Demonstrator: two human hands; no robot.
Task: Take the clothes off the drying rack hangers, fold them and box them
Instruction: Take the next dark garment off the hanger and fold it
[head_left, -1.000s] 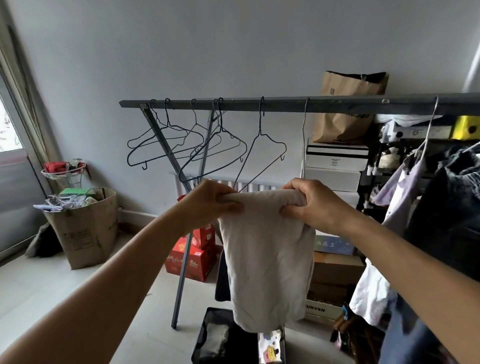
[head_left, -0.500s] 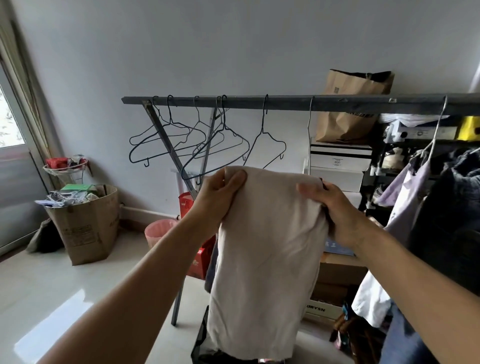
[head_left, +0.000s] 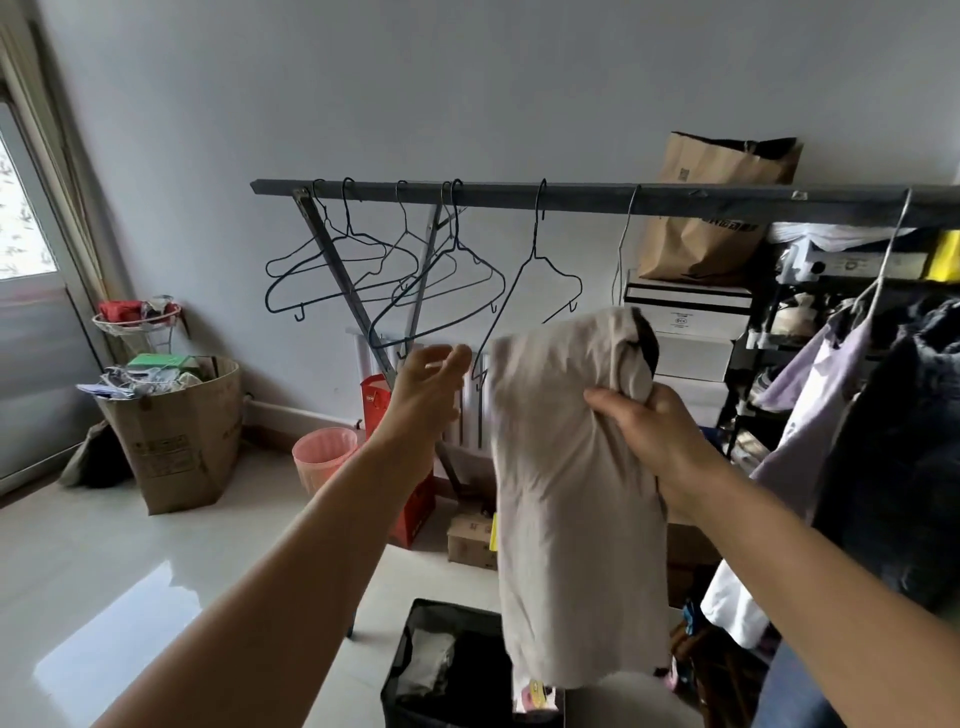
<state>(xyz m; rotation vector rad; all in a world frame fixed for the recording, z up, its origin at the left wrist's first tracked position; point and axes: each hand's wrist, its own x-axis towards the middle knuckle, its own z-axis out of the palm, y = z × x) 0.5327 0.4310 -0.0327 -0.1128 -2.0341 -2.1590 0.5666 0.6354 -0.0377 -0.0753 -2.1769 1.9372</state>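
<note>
Mid-fold step, by my read; my right hand (head_left: 647, 434) grips the beige garment (head_left: 566, 499) bunched at its upper right, cloth hanging long below my fist; my left hand (head_left: 428, 387) is free, fingers loose and spread, just left of the garment's edge, not touching it; garment hangs in the air, off any hanger, its hem right above the black box (head_left: 447, 670) down below my grip; box already has some folded pieces in it; behind my hands the rack bar (head_left: 571, 195) carries bare hangers (head_left: 395, 270) to the upper left; more clothes (head_left: 883, 415) hang on it to the right of my grip, so the task is only partway; next, I guess, left hand needs to catch the free left edge or the hem and bring it up to halve the cloth; one-hand hold lets it sag unevenly, fold could go crooked; then lower into box.
</note>
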